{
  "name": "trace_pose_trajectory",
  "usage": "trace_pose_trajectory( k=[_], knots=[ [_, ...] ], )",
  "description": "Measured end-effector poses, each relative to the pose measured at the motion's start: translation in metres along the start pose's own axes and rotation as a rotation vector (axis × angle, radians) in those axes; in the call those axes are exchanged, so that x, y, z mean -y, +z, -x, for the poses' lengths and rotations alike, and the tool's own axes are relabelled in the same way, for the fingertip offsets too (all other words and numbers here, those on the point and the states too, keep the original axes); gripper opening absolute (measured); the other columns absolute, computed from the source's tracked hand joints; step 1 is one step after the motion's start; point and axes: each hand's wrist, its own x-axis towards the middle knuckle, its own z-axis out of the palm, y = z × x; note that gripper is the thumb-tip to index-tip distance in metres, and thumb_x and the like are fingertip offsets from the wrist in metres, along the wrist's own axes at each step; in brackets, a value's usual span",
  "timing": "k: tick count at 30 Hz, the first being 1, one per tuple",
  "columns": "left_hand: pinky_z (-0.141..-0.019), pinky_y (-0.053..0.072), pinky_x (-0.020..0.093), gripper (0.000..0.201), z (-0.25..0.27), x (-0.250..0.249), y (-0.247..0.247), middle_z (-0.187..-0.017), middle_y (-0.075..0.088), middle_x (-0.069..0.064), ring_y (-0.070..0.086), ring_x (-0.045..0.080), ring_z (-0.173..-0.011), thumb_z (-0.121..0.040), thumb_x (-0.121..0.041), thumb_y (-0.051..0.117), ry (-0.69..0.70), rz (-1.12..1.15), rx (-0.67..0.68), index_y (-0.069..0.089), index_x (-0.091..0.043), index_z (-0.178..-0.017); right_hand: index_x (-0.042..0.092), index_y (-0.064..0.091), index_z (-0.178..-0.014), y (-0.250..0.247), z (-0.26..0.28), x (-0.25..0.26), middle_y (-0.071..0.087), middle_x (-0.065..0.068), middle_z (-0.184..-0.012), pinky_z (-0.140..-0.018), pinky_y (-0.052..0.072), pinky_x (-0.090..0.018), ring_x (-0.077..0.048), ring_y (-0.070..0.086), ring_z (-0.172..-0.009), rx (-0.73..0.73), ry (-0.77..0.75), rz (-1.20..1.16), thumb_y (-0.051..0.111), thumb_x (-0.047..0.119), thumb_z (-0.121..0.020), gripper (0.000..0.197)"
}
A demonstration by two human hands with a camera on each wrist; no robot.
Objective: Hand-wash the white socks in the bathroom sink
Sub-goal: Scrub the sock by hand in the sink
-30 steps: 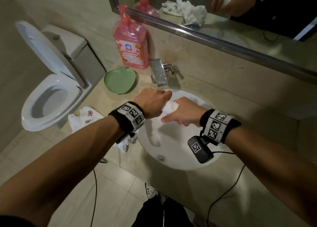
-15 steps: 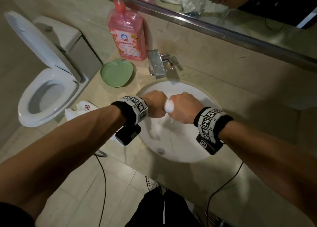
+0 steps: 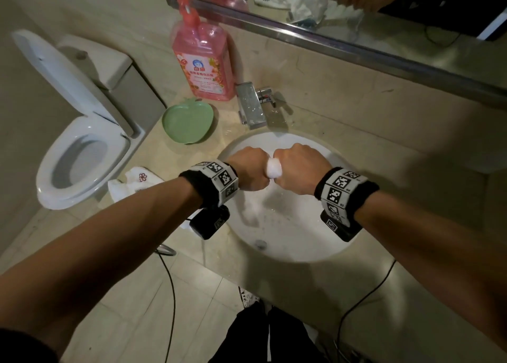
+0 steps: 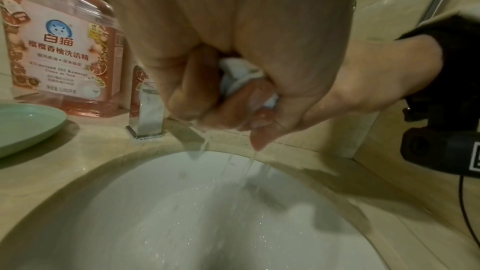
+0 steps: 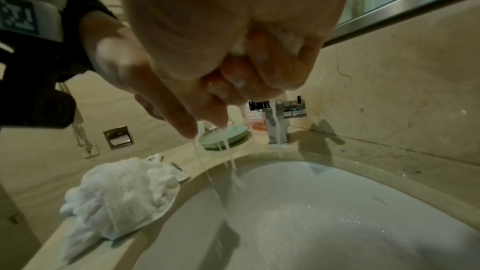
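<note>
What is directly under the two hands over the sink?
Under the left hand and right hand, thin streams of water fall into the white sink. The hands cover most of the sock they grip.

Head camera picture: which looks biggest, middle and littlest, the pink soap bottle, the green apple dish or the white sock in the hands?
1. Pink soap bottle, the biggest.
2. Green apple dish, flatter and smaller.
3. White sock, only a small bit showing between the left hand and right hand; the rest is hidden inside the fists.

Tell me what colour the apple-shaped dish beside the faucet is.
Pale green. The dish shows best in the head view.
</note>
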Motion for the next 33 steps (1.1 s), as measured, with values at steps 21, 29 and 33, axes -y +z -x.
trace_pose_trajectory(
  k=[21,29,33],
  knots=[
    [-0.081,0.053,0.034,0.015,0.015,-0.003,0.005,-0.099,0.068,0.006,0.063,0.026,-0.091,-0.078,-0.019,0.071,-0.057,0.250,0.083,0.068,-0.015,-0.093,0.015,0.055,-0.109,0.001,0.007,0.002,0.065,-0.011,-0.089,-0.060,0.033,-0.033,-0.028,0.045,-0.068,-0.010,-0.063,0.004,0.065,0.038,-0.086,0.034],
    [-0.067,0.049,0.022,0.042,0.021,0.006,-0.032,-0.073,0.054,-0.006,0.055,0.013,-0.066,-0.093,-0.039,0.063,0.062,0.485,0.045,0.052,-0.018,-0.128,0.026,0.047,-0.086,-0.014,0.008,-0.026,0.053,0.004,-0.080,-0.061,0.030,-0.032,-0.017,0.048,-0.075,-0.029,-0.050,-0.428,0.082,0.060,-0.068,0.052],
    [-0.086,0.053,0.029,0.051,0.023,0.008,-0.034,-0.108,0.064,0.009,0.064,0.027,-0.093,-0.083,-0.018,0.078,0.159,0.657,-0.204,0.053,-0.010,-0.128,0.014,0.057,-0.072,-0.023,0.011,-0.037,0.048,0.003,-0.064,-0.056,0.031,-0.032,-0.014,0.043,-0.057,0.018,-0.005,-0.612,0.081,0.063,-0.069,0.055]
  ],
)
